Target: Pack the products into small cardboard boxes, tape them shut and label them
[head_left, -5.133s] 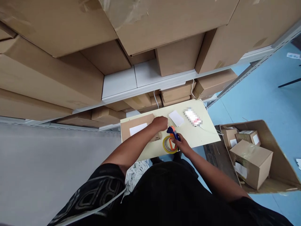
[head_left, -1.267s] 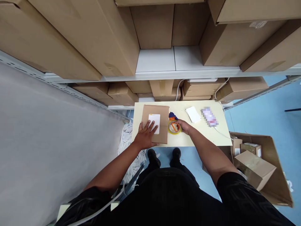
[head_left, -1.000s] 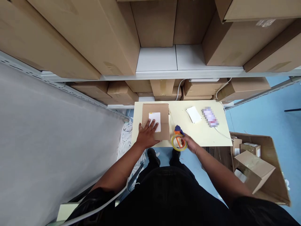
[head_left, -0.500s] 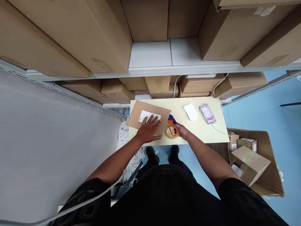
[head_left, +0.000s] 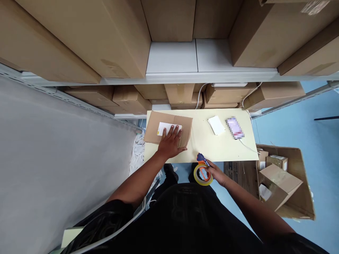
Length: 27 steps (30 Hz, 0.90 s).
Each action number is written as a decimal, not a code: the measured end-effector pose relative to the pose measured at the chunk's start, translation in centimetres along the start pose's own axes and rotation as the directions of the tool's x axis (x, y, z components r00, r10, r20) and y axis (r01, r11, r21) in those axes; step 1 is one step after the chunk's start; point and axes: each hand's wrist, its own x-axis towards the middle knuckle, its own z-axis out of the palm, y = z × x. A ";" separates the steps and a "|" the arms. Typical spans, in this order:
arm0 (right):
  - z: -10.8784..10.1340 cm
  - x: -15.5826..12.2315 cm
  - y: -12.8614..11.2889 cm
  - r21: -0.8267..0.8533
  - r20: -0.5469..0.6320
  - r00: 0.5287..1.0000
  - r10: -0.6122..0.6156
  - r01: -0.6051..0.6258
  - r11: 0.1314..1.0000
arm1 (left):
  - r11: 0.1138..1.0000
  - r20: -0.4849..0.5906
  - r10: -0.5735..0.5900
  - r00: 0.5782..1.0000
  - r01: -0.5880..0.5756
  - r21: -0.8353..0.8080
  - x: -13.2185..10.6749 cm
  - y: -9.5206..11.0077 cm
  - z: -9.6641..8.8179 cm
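Observation:
My left hand [head_left: 170,143] lies flat with fingers spread on a brown cardboard piece [head_left: 153,125], partly covering the white label [head_left: 163,127] on it. The cardboard rests at the left end of the pale table [head_left: 201,141]. In my right hand [head_left: 215,173] is a tape dispenser [head_left: 203,173], with an orange frame, a dark blue head and a yellowish roll of tape. It hangs just off the table's front edge, apart from the cardboard. My fingers are wrapped round its right side.
On the table's right half lie a stack of white cards [head_left: 216,125] and a blurred phone [head_left: 235,127] with a cable. Cardboard boxes [head_left: 180,92] fill the shelves behind. An open carton [head_left: 299,197] holding boxes stands on the floor at right, and shredded paper [head_left: 137,151] lies at left.
My right hand has drawn the tape dispenser back from beside the cardboard to beyond the table's front edge. My left hand stays on the cardboard, which has turned slightly.

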 end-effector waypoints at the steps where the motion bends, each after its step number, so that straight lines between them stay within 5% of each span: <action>1: -0.4 -0.3 0.2 -0.039 0.009 1.000 0.018 -0.018 0.999 | 1.000 0.005 -0.005 1.000 0.005 0.003 0.1 0.2 0.0; 4: -0.4 0.3 -0.3 -0.150 0.038 0.998 0.055 -0.049 0.987 | 0.999 0.014 -0.044 0.999 0.044 0.003 0.3 1.1 0.3; 10: 3.7 6.3 -4.3 -0.234 0.134 0.991 0.024 0.008 0.972 | 0.996 -0.011 -0.084 0.996 0.084 0.004 0.4 2.4 0.8; 14: 3.6 9.3 -7.7 -0.376 0.167 0.986 0.013 0.052 0.925 | 0.994 0.006 -0.105 0.994 0.105 0.002 0.4 2.1 0.6; 17: 2.9 10.0 -10.2 -0.599 0.205 0.978 0.043 0.091 0.795 | 0.994 0.009 -0.109 0.994 0.109 0.001 0.5 2.2 0.5; 20: 4.7 10.2 -11.9 -0.814 0.252 0.959 0.128 0.138 0.564 | 0.992 0.004 -0.122 0.993 0.122 0.008 0.6 2.5 0.7; 23: 8.6 10.1 -11.6 -0.848 0.373 0.910 0.180 0.255 0.465 | 0.989 0.000 -0.149 0.989 0.149 0.012 0.8 2.7 0.9; 27: 10.7 8.2 -9.2 -0.799 0.414 0.902 0.123 0.295 0.523 | 0.989 -0.012 -0.147 0.989 0.147 -0.004 0.9 2.5 1.1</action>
